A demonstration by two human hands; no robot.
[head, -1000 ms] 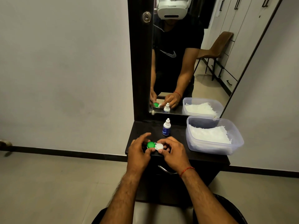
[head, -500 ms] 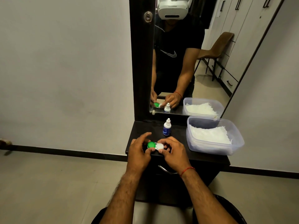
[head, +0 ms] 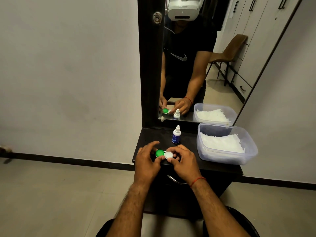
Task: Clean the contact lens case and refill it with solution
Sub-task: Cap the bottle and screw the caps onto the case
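I've got both hands' fingers pinched on the lens case at the table edge; a cap slip could drop it floorward.

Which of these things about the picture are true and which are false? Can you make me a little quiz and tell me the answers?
1. The small contact lens case has one green round cap and one white round cap. True.
2. The little white and blue solution bottle is lying on its side. False: it stands upright on the dark dresser top, with its cap on.
3. Both the left hand and the right hand are on the case. True.
4. The clear plastic tub is full of water. False: it holds white tissues.
5. The tub sits left of the hands. False: it sits to their right.
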